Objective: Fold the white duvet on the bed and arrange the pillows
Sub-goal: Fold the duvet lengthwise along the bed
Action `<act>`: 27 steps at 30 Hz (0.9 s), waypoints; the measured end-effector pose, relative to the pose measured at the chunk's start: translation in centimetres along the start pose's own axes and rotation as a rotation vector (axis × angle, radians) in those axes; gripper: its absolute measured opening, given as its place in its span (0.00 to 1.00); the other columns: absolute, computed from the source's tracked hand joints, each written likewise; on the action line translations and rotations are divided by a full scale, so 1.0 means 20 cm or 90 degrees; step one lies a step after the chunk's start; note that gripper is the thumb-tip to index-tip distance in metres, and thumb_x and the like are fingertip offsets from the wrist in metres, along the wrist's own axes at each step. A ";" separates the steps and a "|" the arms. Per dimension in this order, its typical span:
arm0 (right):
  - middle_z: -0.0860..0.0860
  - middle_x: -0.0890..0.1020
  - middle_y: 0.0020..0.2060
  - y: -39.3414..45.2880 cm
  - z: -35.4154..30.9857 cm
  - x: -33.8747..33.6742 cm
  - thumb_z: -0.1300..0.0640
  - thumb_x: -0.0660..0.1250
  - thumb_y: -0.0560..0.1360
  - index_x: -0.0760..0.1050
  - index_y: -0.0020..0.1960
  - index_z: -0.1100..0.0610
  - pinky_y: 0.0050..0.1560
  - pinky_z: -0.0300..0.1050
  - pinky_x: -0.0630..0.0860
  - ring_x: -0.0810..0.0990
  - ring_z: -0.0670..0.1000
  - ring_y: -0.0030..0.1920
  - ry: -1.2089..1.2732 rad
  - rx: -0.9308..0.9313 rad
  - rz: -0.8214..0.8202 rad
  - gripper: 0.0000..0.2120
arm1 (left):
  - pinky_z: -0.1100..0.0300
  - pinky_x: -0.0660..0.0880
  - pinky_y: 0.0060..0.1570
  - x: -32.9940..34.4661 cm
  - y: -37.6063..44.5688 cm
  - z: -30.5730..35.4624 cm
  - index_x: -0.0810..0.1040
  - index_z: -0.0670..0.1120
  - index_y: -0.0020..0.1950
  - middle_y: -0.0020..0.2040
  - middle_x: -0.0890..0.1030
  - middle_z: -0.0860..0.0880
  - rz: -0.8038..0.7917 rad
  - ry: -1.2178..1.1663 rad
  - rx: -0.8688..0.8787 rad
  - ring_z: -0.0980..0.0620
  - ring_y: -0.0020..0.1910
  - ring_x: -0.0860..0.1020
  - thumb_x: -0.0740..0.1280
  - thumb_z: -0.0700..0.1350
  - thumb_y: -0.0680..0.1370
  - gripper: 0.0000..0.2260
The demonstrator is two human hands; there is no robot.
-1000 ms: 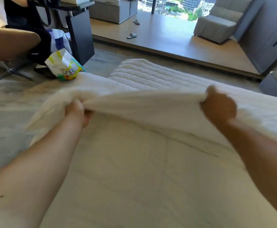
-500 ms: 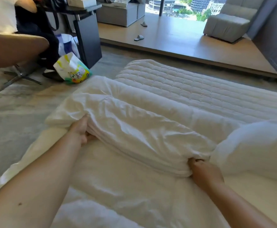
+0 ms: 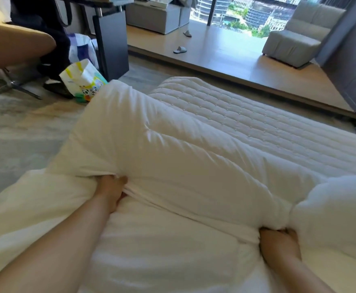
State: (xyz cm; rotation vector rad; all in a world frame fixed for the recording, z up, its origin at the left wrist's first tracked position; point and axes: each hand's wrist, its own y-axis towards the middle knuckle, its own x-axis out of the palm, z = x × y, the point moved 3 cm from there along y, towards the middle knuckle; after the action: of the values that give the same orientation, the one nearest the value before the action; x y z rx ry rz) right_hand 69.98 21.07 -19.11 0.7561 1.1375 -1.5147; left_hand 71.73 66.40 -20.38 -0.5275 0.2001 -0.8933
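Note:
The white duvet (image 3: 183, 161) lies folded over itself across the bed, a thick doubled layer running from the left edge to the right. My left hand (image 3: 111, 191) grips its near folded edge on the left side. My right hand (image 3: 278, 242) clutches the same edge lower right, fingers buried in the cloth. A puffy white mass, a pillow or more duvet (image 3: 337, 212), bulges just right of my right hand. Beyond the fold the quilted mattress pad (image 3: 257, 123) lies bare.
A colourful paper bag (image 3: 84, 81) sits on the floor by the bed's far left corner, beside a dark desk leg (image 3: 111, 45). Another person's leg (image 3: 14, 49) and a chair base are at far left. A raised wooden platform (image 3: 225, 58) with a grey armchair (image 3: 295, 41) lies beyond.
The duvet edge that I held stretched up in the air has been brought down toward me and laid over the lower layer. Both hands have come nearer and kept their grip.

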 end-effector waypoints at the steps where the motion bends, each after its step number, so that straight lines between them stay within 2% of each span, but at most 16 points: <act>1: 0.42 0.81 0.57 0.03 0.01 0.00 0.54 0.53 0.77 0.79 0.55 0.45 0.60 0.44 0.64 0.76 0.46 0.61 -0.017 0.007 0.020 0.17 | 0.47 0.77 0.51 0.01 0.01 0.01 0.74 0.43 0.60 0.58 0.78 0.38 -0.001 -0.003 0.003 0.40 0.52 0.79 0.65 0.32 0.77 0.13; 7: 0.44 0.81 0.58 0.07 0.01 -0.01 0.54 0.52 0.77 0.78 0.57 0.47 0.61 0.43 0.65 0.76 0.46 0.62 -0.078 0.010 -0.025 0.18 | 0.49 0.78 0.49 0.04 -0.03 0.05 0.72 0.38 0.65 0.58 0.78 0.38 0.010 0.021 -0.008 0.41 0.49 0.79 0.65 0.33 0.78 0.15; 9: 0.45 0.81 0.59 0.09 0.02 -0.04 0.54 0.53 0.77 0.77 0.57 0.47 0.59 0.43 0.67 0.77 0.48 0.61 -0.085 -0.020 -0.044 0.16 | 0.48 0.77 0.49 0.03 -0.05 0.11 0.74 0.42 0.61 0.54 0.78 0.41 -0.001 0.017 0.006 0.43 0.46 0.79 0.62 0.33 0.79 0.12; 11: 0.47 0.80 0.59 0.09 0.04 -0.14 0.53 0.56 0.75 0.76 0.58 0.48 0.58 0.43 0.71 0.78 0.51 0.60 -0.039 -0.053 -0.041 0.16 | 0.43 0.79 0.49 0.00 -0.05 0.23 0.78 0.47 0.53 0.51 0.81 0.42 -0.002 -0.023 0.050 0.41 0.48 0.81 0.63 0.35 0.76 0.10; 12: 0.49 0.82 0.55 0.07 0.06 -0.23 0.53 0.58 0.73 0.77 0.56 0.49 0.55 0.45 0.74 0.80 0.52 0.56 0.003 -0.067 -0.002 0.15 | 0.39 0.79 0.50 -0.02 -0.04 0.30 0.78 0.46 0.48 0.50 0.81 0.41 0.023 -0.047 0.074 0.39 0.50 0.81 0.63 0.36 0.73 0.08; 14: 0.51 0.84 0.40 -0.01 0.13 -0.41 0.55 0.63 0.65 0.80 0.42 0.52 0.50 0.52 0.75 0.81 0.58 0.48 0.045 -0.091 0.228 0.09 | 0.39 0.79 0.51 -0.11 -0.01 0.40 0.75 0.45 0.45 0.50 0.80 0.38 0.104 -0.069 0.111 0.38 0.51 0.82 0.63 0.37 0.72 0.05; 16: 0.51 0.80 0.30 -0.13 0.19 -0.45 0.52 0.69 0.58 0.77 0.32 0.53 0.51 0.56 0.70 0.79 0.59 0.44 0.047 -0.104 0.375 0.06 | 0.42 0.81 0.47 -0.21 0.00 0.40 0.76 0.45 0.51 0.52 0.80 0.38 0.141 -0.038 0.100 0.41 0.48 0.82 0.63 0.37 0.73 0.08; 19: 0.52 0.79 0.26 -0.22 0.12 -0.21 0.49 0.66 0.56 0.77 0.30 0.54 0.43 0.55 0.75 0.79 0.59 0.36 0.017 -0.113 0.234 0.09 | 0.50 0.82 0.32 -0.28 -0.05 0.31 0.75 0.44 0.61 0.54 0.81 0.41 0.144 0.079 -0.011 0.44 0.42 0.82 0.62 0.38 0.76 0.14; 20: 0.54 0.79 0.26 -0.22 0.08 -0.09 0.50 0.62 0.58 0.77 0.31 0.55 0.43 0.56 0.75 0.79 0.59 0.35 0.001 -0.122 0.225 0.10 | 0.48 0.82 0.38 -0.30 -0.09 0.31 0.72 0.42 0.66 0.60 0.79 0.39 0.209 0.154 -0.011 0.40 0.48 0.81 0.63 0.39 0.77 0.17; 21: 0.55 0.79 0.27 -0.21 0.04 -0.01 0.53 0.59 0.60 0.77 0.32 0.56 0.44 0.57 0.74 0.78 0.60 0.35 -0.008 -0.111 0.211 0.11 | 0.44 0.79 0.50 -0.30 -0.13 0.34 0.66 0.40 0.71 0.66 0.73 0.37 0.298 0.270 0.039 0.36 0.57 0.78 0.64 0.39 0.76 0.22; 22: 0.57 0.78 0.27 -0.19 0.01 0.04 0.55 0.56 0.61 0.77 0.33 0.58 0.45 0.57 0.74 0.78 0.61 0.34 -0.004 -0.101 0.211 0.12 | 0.41 0.72 0.59 -0.27 -0.20 0.38 0.61 0.40 0.74 0.71 0.67 0.36 0.375 0.392 0.177 0.34 0.64 0.72 0.64 0.40 0.76 0.27; 23: 0.58 0.78 0.28 -0.17 -0.01 0.05 0.56 0.55 0.62 0.77 0.33 0.58 0.45 0.58 0.73 0.77 0.61 0.34 0.008 -0.088 0.196 0.12 | 0.40 0.66 0.63 -0.19 -0.28 0.44 0.59 0.40 0.75 0.73 0.63 0.35 0.386 0.486 0.391 0.33 0.68 0.67 0.64 0.41 0.75 0.30; 24: 0.58 0.78 0.28 -0.15 -0.03 0.05 0.56 0.55 0.63 0.77 0.34 0.59 0.44 0.58 0.74 0.77 0.62 0.34 0.013 -0.080 0.189 0.13 | 0.39 0.63 0.65 -0.07 -0.36 0.44 0.58 0.42 0.76 0.74 0.61 0.35 0.317 0.571 0.579 0.33 0.70 0.64 0.62 0.43 0.74 0.31; 25: 0.59 0.79 0.28 -0.14 -0.02 0.04 0.56 0.55 0.63 0.77 0.35 0.59 0.44 0.58 0.75 0.78 0.62 0.33 0.010 -0.073 0.166 0.13 | 0.39 0.60 0.67 0.06 -0.42 0.41 0.57 0.45 0.77 0.76 0.58 0.37 0.196 0.676 0.675 0.35 0.73 0.61 0.60 0.47 0.74 0.31; 26: 0.58 0.79 0.29 -0.14 -0.02 0.03 0.56 0.54 0.64 0.77 0.35 0.59 0.44 0.58 0.76 0.78 0.62 0.33 0.010 -0.076 0.156 0.14 | 0.39 0.56 0.70 0.17 -0.42 0.32 0.55 0.50 0.78 0.79 0.53 0.40 0.061 0.792 0.670 0.38 0.76 0.56 0.56 0.52 0.76 0.30; 27: 0.58 0.79 0.29 -0.14 -0.01 0.01 0.56 0.54 0.64 0.78 0.36 0.59 0.44 0.57 0.77 0.78 0.61 0.33 0.011 -0.079 0.132 0.14 | 0.40 0.51 0.72 0.26 -0.43 0.21 0.51 0.53 0.79 0.80 0.48 0.44 -0.060 0.897 0.592 0.41 0.78 0.50 0.51 0.56 0.79 0.28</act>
State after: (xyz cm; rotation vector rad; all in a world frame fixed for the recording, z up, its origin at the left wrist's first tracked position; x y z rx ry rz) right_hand 67.18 21.13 -18.67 0.7786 1.1191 -1.2559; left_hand 70.68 59.34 -12.02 1.0430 0.9645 -1.1947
